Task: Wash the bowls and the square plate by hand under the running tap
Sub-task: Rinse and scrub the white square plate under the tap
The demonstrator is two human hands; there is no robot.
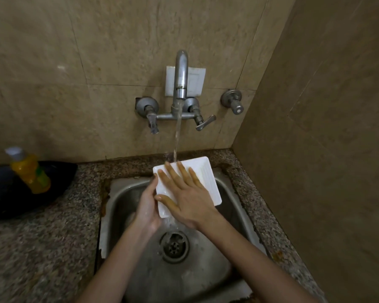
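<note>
Beige tiled corner, speckled desk [53, 237], steel sink [120, 197] under running tap [181, 73]. Square plate [208, 182] over sink, tilted, far edge in the stream. Left hand [148, 203] gripping plate's left edge, fingers curled round it; right hand [185, 195] flat on plate face, fingers straight and spread, likely rubbing. Probably mid-wash on plate. No bowls identifiable; dark vessel [0, 193] behind yellow bottle [29, 171] too blurred to tell. Bowls' status unknown.

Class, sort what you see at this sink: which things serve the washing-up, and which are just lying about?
In use: square plate, tap, running water, sink, left hand, right hand.
Lying about: yellow bottle, black pan, wall valve.
</note>
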